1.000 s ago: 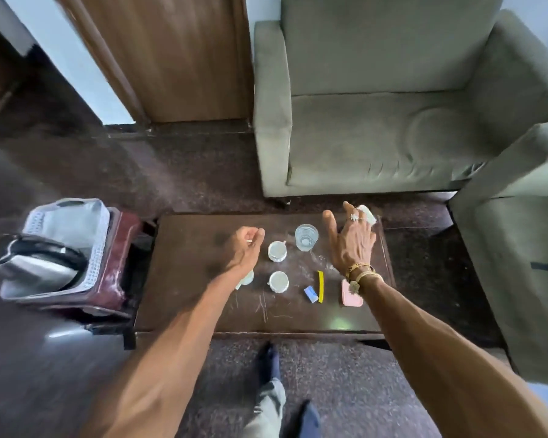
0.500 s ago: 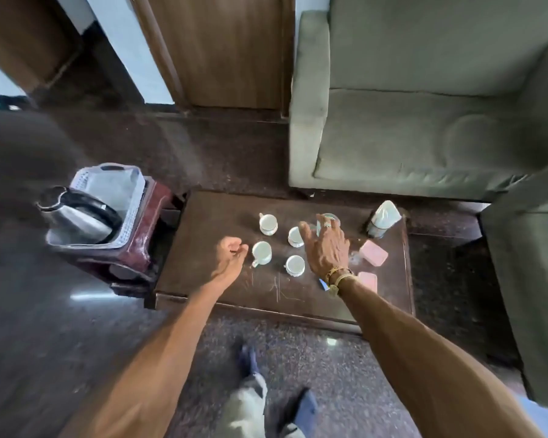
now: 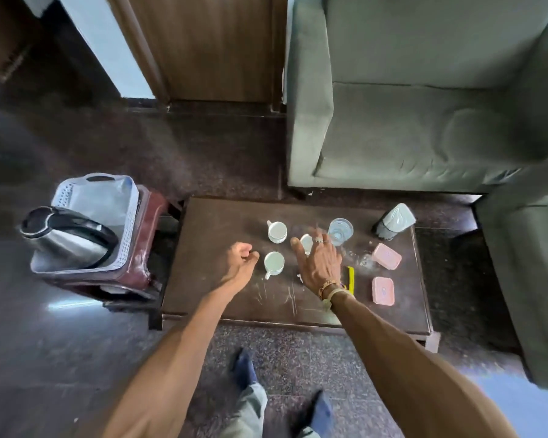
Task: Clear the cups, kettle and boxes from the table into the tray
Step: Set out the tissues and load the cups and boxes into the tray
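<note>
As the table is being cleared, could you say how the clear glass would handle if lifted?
The glass looks clear and thin, so it is probably fragile. It seems to hold water, so tilting may spill it. Wet smears on the table beside it hint at a slippery wall.

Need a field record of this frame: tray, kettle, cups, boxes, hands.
tray: grey perforated plastic tray on maroon stool, left of dark wooden table
kettle: steel kettle with black handle, inside tray
cups: far white cup, near white cup, middle white cup partly behind right hand; on table
boxes: far pink lidded box, near pink lidded box, table's right side
left hand: curled, empty, beside near cup
right hand: fingers spread above cups
</note>
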### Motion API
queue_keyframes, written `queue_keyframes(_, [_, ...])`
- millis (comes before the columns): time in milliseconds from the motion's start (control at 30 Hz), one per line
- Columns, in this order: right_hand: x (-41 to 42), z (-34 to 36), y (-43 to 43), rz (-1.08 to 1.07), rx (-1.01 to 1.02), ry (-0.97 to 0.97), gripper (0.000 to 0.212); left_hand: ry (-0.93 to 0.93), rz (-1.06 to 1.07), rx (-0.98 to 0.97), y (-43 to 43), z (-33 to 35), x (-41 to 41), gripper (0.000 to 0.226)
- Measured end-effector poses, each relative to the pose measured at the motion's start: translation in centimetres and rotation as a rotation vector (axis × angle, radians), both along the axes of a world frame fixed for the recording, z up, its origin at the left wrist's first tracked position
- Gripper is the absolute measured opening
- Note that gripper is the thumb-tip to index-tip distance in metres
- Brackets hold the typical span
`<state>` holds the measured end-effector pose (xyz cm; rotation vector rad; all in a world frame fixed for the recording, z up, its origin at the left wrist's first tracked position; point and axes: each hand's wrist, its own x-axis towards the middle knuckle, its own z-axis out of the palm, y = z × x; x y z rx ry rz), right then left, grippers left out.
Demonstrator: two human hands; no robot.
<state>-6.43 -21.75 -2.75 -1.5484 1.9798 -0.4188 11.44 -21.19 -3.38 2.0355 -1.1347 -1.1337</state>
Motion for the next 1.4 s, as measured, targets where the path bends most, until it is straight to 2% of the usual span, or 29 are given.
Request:
queue_keyframes(167, [0.6,-2.4,-0.5,-0.100,0.053,0.051,0.060,0.033,-0.128,0.089,-1.4,-1.9,1.7,0.039])
queue_keyframes(333, [1.1,-6.9,-0.1,-0.166,0.193,0.121,0.068,0.009,-0.272,0.196,-1.1,-7.3,2.0,0.049])
queue_keyframes(433, [1.3,-10.1,0.0,-0.145,0.241,0.129,0.077,-0.120,-0.365,0.211,-1.2,-10.5,1.6,0.058])
queue_keyframes(533, [1.0,-13.6,-0.5,-0.136,0.312,0.146,0.076,-0.258,-0.429,0.172,-1.6,-13.3,0.8,0.069])
queue_keyframes(733, [-0.2,-19.6,-2.2,-0.123,0.429,0.173,0.079,-0.350,-0.570,0.196,-3.5,-18.7,-1.1,0.097])
queue_keyframes(1000, [-0.8,-23.9,-5.2,0.045,0.474,0.305,0.086,-0.421,-0.799,0.196,-6.9,-24.1,-2.9,0.094])
queue_keyframes(1167, [-1.2,-25.5,-5.0,0.130,0.474,0.319,0.061,-0.475,-0.823,0.126,-7.0,-26.4,-3.5,0.085])
queue_keyframes(1267, [-1.6,-26.1,-4.4,0.188,0.445,0.350,0.060,-0.506,-0.794,0.069,-7.3,-27.0,-3.6,0.078])
queue_keyframes(1400, [-1.2,-25.3,-4.1,0.217,0.378,0.345,0.055,-0.504,-0.788,0.088,-6.9,-26.2,-2.4,0.080])
